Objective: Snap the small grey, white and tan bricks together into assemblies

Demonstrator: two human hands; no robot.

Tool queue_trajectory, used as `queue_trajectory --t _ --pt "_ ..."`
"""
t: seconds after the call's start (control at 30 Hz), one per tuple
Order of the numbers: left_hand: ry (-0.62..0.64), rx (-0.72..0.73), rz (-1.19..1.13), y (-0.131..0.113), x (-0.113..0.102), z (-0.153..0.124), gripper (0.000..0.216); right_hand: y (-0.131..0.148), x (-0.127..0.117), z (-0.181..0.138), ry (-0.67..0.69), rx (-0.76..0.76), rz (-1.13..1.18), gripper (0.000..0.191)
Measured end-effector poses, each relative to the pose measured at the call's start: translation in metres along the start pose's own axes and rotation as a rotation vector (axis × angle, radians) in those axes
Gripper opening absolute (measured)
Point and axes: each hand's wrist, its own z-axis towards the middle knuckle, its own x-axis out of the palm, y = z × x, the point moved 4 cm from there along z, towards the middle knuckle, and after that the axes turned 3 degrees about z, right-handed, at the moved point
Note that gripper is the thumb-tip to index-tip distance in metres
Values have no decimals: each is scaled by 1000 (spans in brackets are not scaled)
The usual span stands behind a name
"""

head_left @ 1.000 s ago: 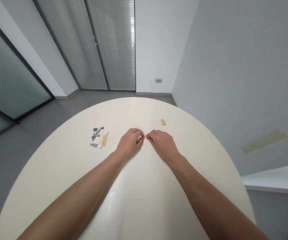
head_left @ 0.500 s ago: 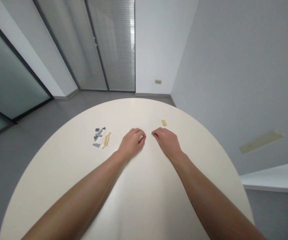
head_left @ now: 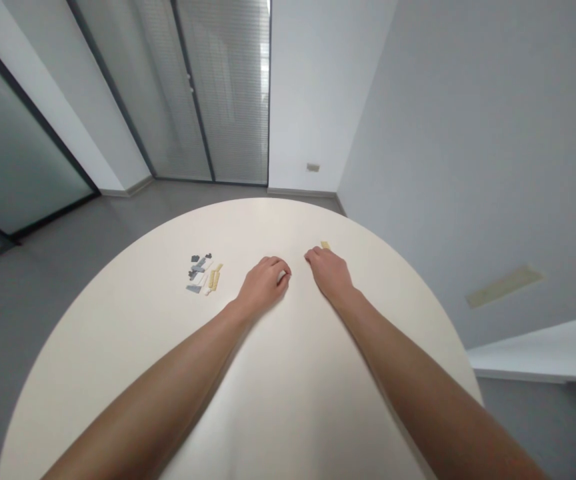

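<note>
White piece (head_left: 282, 276) in left hand's (head_left: 264, 283) curled fingers; right hand's (head_left: 329, 272) fingers together beside one tan brick (head_left: 325, 245).

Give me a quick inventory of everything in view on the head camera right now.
table: one, cream, round, under both hands
grey pieces: several, grey, small heap left of the left hand
tan strips: a few, tan, beside the grey pieces
tan piece: one, tan, at the right hand's fingertips
white piece: one, white, in the left hand's fingers
glass doors: grey blinds, beyond the table
left hand: one, curled, on the table
right hand: one, resting on the table
</note>
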Motion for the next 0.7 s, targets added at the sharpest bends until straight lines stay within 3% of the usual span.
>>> queue_trajectory --t 0.4,0.7 --pt "-12 4 12 2 3 0 16 4 0 3 50 3 -33 44" --pt "-3 8 20 2 1 0 17 3 3 -4 -54 -41 -12 41"
